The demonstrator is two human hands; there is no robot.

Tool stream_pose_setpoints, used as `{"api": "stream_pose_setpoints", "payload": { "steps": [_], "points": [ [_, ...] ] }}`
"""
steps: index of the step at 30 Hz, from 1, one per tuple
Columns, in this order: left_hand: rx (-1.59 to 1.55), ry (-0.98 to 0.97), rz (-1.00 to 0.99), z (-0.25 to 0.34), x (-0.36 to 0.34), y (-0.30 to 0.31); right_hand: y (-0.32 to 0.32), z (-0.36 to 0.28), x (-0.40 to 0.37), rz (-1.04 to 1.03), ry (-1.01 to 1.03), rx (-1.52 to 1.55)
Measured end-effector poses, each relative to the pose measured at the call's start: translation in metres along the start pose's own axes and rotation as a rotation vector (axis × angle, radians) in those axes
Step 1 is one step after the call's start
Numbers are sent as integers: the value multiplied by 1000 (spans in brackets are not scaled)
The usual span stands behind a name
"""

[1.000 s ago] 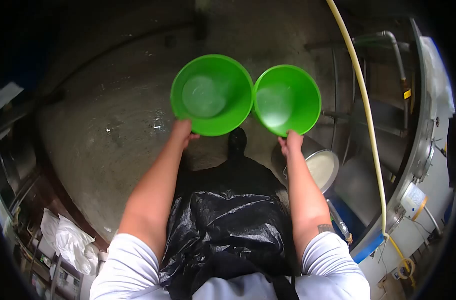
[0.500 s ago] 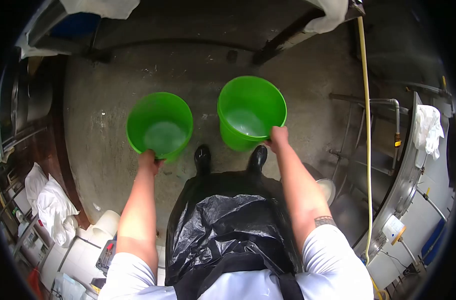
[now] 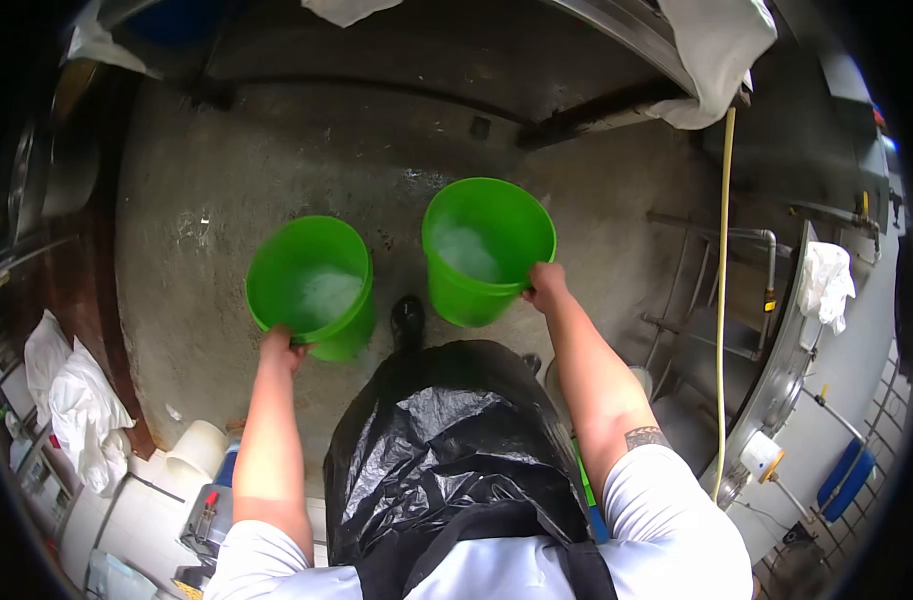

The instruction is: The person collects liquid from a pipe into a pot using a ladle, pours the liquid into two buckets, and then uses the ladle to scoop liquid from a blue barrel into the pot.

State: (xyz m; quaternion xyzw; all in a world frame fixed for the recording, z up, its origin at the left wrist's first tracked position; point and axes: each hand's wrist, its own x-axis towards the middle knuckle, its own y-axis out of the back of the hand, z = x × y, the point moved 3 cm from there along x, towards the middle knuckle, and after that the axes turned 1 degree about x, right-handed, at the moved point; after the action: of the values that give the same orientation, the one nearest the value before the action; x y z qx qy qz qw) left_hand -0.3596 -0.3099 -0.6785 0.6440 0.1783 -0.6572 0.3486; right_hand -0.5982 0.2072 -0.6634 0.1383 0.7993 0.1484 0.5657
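Observation:
My left hand (image 3: 282, 347) grips the near rim of a green bucket (image 3: 355, 330) tilted toward me, with a whitish patch showing at its bottom. My right hand (image 3: 547, 287) is closed on the near right rim of a second green bucket (image 3: 472, 303), which also shows a pale, cloudy bottom. The two buckets hang side by side in front of my legs, a narrow gap between them. A black plastic apron (image 3: 447, 430) covers my front, and a black boot (image 3: 408, 322) shows beneath it.
Grey concrete floor (image 3: 177, 300) spreads ahead. A yellow hose (image 3: 725, 300) runs down on the right, beside metal piping (image 3: 772, 270) and a counter with a white cloth (image 3: 827, 285). White bags (image 3: 92, 415) and a white bucket (image 3: 197, 450) stand left. A metal table edge (image 3: 627, 35) crosses the top.
Both buckets sit slightly lower and further left in view, tilted more sideways. One boot has dropped back, nearly hidden by the apron, and the surroundings have shifted. Both hands keep their grip.

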Motion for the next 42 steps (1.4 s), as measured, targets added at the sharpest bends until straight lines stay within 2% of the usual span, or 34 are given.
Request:
{"api": "stream_pose_setpoints", "payload": {
  "steps": [1,2,3,5,7,8,9,10,12,13,14,15,16,18,19,21,22,24,26,28,29,31,32,33,34,35,36,37,38,39,42],
  "points": [
    [-162,-82,35,-3,-1,-7,-7,2,-3,-3,3,-11],
    [-167,-79,35,-13,-5,-20,-13,7,-8,21,24,95],
    [-115,-134,30,-28,-14,-39,-16,16,-11,47,44,199],
    [-11,-239,29,-51,-27,-59,-21,37,-17,105,70,146],
    [106,-186,26,-49,-14,-59,-17,42,-27,-38,140,91],
    [91,-283,-31,-44,4,-57,-13,54,-14,-30,117,102],
    [86,-373,-97,-42,20,-58,-4,63,9,-69,186,101],
    [126,-359,-106,-43,37,-67,8,71,30,-101,257,104],
    [-36,-286,-161,-39,69,-90,13,87,42,25,248,206],
    [4,-277,-169,-38,85,-102,14,90,39,61,230,231],
    [-65,-279,-267,-39,98,-113,20,94,36,96,208,255],
    [-132,-274,-361,-44,109,-123,28,100,41,5,220,257],
    [-87,-258,-363,-49,112,-134,35,110,52,-83,234,264],
    [-128,-301,-415,-53,106,-161,46,140,84,12,355,226],
    [-87,-289,-424,-63,115,-166,55,144,81,-24,305,228],
    [55,-421,-323,-81,126,-166,74,165,76,-48,296,351],
    [93,-418,-338,-94,113,-176,92,189,79,-22,283,381],
    [116,-186,-15,-116,74,-179,109,234,87,-71,330,248],
    [409,-251,-110,-143,56,-180,136,280,56,-55,205,309],
    [659,-264,-213,-175,20,-193,162,361,49,-75,45,248],
    [830,-279,-236,-191,-2,-202,166,428,68,64,169,22],
    [1059,-340,-224,-226,-54,-227,186,513,53,150,173,-68],
    [1151,-367,-242,-242,-70,-233,194,554,47,81,147,54],
    [1355,-311,-273,-254,-74,-243,213,559,13,135,123,121],
    [1721,-1154,-689,-270,6,-220,235,541,-29,41,-44,280],
    [2394,-1590,-569,-268,-117,-265,233,552,-36,95,-100,395],
    [2375,-1489,-580,-282,-130,-271,248,541,-67,132,-203,611],
    [2053,-1304,-564,-293,-122,-263,262,547,-78,45,-208,625],
    [1813,-942,-416,-297,-162,-270,270,569,-76,29,-190,637],
    [1824,-824,-440,-304,-165,-274,276,561,-89,125,-245,529],
    [1828,-756,-464,-332,-182,-299,288,564,-85,153,-248,555]
  ]
}}
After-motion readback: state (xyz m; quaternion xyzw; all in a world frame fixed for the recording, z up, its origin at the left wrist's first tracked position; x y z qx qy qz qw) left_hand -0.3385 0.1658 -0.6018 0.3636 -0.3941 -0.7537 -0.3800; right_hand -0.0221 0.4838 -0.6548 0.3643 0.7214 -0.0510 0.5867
